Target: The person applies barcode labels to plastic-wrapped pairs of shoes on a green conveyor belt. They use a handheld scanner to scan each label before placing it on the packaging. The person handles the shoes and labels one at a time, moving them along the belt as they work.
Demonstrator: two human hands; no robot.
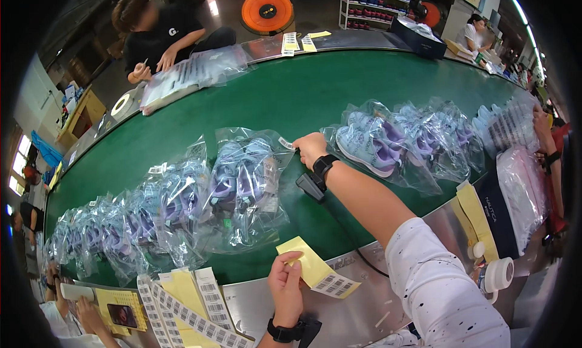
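Observation:
My right hand [310, 149] reaches over the green conveyor belt, its fingers pinched on a white barcode sticker [285, 143] at the upper right corner of a clear plastic bag. Inside that bag is a pair of light blue and lilac sneakers [242, 172]. Whether the sticker lies fully flat on the bag cannot be made out. Nearer to me, my left hand [286, 284] grips a yellow backing sheet [315, 268] between thumb and fingers. A few barcode stickers remain along the sheet's lower edge. Both wrists wear black bands with small black devices.
More bagged sneakers stand in a row to the left [121, 227] and right [412, 136] on the green belt [303, 99]. Barcode strips [209, 296] lie on the metal edge. Across the belt, a person handles plastic bags [194, 72]. Another person's hand [541, 127] is far right.

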